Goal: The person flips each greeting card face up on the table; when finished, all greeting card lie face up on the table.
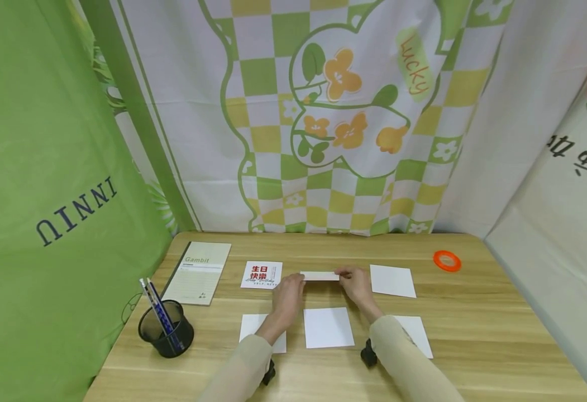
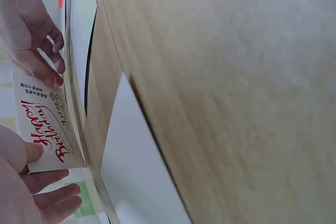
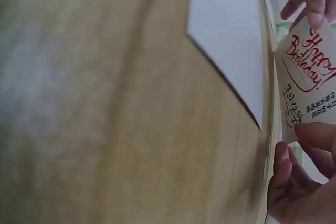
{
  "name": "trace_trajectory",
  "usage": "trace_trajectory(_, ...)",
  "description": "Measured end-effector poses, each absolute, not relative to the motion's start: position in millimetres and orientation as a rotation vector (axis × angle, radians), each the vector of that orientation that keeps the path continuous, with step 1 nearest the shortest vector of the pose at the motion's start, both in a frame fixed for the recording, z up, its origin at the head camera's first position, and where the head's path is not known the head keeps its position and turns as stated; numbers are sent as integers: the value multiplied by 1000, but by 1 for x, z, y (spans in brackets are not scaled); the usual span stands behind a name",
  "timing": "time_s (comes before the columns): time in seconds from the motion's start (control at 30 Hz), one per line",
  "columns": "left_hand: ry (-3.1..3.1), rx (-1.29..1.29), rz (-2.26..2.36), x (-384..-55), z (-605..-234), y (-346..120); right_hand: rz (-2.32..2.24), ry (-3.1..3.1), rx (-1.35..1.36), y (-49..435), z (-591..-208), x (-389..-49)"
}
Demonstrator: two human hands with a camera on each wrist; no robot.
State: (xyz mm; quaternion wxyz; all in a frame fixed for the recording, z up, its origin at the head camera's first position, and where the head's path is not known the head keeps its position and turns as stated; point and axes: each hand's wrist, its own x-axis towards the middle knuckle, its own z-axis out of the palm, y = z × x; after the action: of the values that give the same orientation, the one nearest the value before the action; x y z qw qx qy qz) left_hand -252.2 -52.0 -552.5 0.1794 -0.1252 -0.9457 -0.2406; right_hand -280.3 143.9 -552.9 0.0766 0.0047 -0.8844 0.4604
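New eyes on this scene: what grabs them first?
Probably the green-and-yellow checked curtain, lettered "Lucky", hanging behind the table. Next, the bright orange ring at the table's far right. Mid-table, the left hand and right hand pinch a card by opposite ends, red "Happy Birthday!" readable from the left wrist.

A wood-grain table (image 1: 479, 329) with 2 rounded far corners fills the foreground. Behind it hangs a white curtain (image 1: 335, 134) with green and yellow checks, orange flowers and the word "Lucky". A green drape (image 1: 42, 162) lettered "INNIU" covers the left side; a white drape (image 1: 569, 234) with dark characters, the right. Pale glare (image 2: 302, 11) lies across the wood.
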Motion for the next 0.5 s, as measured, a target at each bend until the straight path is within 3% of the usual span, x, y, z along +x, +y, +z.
trace_trajectory(0.5, -2605, -310, -684, -255, -550, -55, 1346, -2593, 19, 140, -549, -276)
